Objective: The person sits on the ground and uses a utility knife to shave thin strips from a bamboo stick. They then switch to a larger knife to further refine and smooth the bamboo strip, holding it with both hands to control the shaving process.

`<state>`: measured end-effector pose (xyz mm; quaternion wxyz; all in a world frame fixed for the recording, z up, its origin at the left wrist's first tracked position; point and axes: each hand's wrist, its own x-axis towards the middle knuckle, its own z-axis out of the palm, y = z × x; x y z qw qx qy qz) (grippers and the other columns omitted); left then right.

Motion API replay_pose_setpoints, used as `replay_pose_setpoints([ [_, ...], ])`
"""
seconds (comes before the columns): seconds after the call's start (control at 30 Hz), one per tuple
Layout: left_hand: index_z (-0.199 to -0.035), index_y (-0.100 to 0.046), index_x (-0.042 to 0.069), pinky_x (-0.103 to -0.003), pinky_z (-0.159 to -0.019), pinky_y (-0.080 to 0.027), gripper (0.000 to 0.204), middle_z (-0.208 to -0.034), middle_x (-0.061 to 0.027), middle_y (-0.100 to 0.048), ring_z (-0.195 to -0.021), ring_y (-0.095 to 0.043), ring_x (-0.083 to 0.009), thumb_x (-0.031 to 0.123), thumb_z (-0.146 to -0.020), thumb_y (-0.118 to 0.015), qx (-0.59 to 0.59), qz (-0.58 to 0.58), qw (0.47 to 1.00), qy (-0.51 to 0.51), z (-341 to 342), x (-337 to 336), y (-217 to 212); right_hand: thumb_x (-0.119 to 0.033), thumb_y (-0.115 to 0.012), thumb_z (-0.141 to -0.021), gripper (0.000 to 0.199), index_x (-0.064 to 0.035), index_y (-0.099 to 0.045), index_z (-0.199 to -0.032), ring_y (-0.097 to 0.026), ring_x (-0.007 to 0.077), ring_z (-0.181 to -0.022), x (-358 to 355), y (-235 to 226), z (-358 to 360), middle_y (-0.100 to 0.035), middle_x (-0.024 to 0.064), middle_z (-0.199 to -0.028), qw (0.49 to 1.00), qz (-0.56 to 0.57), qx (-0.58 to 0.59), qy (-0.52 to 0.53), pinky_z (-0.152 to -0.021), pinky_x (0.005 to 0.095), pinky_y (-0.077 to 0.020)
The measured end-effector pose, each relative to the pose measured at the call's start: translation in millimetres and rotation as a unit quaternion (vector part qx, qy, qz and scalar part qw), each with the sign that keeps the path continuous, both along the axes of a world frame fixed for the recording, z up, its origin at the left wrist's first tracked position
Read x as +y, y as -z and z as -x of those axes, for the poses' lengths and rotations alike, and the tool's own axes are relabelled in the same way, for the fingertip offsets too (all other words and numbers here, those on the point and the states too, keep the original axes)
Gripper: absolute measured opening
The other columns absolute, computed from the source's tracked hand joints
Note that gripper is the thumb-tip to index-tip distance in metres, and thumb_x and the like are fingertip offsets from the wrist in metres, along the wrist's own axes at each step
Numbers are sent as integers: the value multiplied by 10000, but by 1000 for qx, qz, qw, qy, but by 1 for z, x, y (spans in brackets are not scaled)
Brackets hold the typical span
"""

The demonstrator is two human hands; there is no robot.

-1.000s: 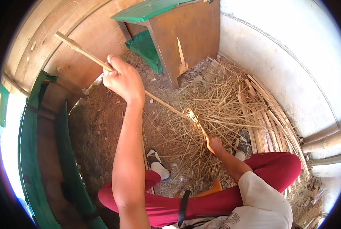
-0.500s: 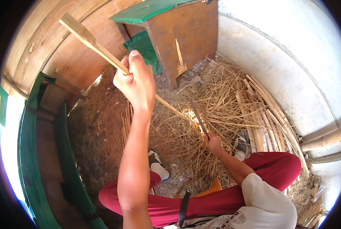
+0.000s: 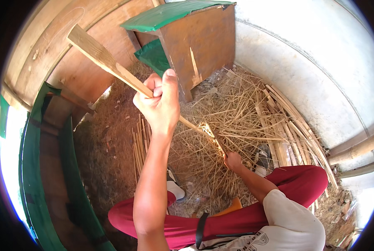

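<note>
With the left hand (image 3: 159, 102) fisted around the bamboo strip (image 3: 111, 67) and the right hand (image 3: 233, 161) gripping the knife (image 3: 215, 140), the blade could slip along the grain toward the left fingers.

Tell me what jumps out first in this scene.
The left hand is raised mid-frame, gripping a long bamboo strip that slants up to the upper left. Lower down, the right hand holds a knife against that strip, above a floor strewn with bamboo shavings.
</note>
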<state>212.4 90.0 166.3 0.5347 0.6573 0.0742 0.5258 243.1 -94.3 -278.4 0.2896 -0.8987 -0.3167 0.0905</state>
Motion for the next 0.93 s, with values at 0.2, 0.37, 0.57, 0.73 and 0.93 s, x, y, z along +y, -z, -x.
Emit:
replay_pose_setpoints([
  [0.2, -609, -251, 151, -203, -479, -256, 537, -578, 81, -362, -539, -304, -9, 58, -904, -690, -15, -4, 1000, -27, 10, 7, 6, -166, -630, -922, 194, 18, -662, -867, -530, 287, -429, 10, -32, -7, -556, 161, -558, 982, -170, -70, 48, -442, 414, -434],
  [0.37, -643, -268, 144, -193, -448, -276, 488, -579, 64, -376, -519, -342, -7, 15, -918, -650, -63, 32, 996, -48, 17, 15, 7, -168, -592, -953, 193, 4, -644, -881, -551, 291, -451, 20, -61, 10, -558, 152, -572, 959, -258, -79, 83, -437, 410, -413],
  [0.57, -653, -262, 154, -202, -393, -259, 472, -538, 48, -376, -442, -344, -16, 1, -930, -612, -67, 46, 995, -49, 20, 22, 0, -249, -486, -1014, 372, -11, -599, -751, -502, 289, -459, -15, 47, 29, -490, 134, -531, 988, 96, 120, -18, -498, 450, -423],
  [0.73, -654, -242, 156, -209, -366, -245, 478, -522, 40, -366, -412, -326, -20, 6, -938, -595, -56, 50, 994, -77, 32, 35, 5, -232, -547, -972, 327, 4, -632, -762, -534, 309, -459, 7, 16, 22, -552, 164, -552, 994, 89, 67, -14, -487, 446, -445],
  [0.93, -660, -262, 145, -214, -380, -291, 460, -526, 27, -391, -429, -349, -34, 40, -940, -612, -48, 19, 993, -110, 28, 35, 7, -283, -630, -924, 301, -9, -675, -806, -557, 308, -414, 6, 4, 12, -577, 147, -521, 991, -106, -84, 9, -423, 446, -446],
])
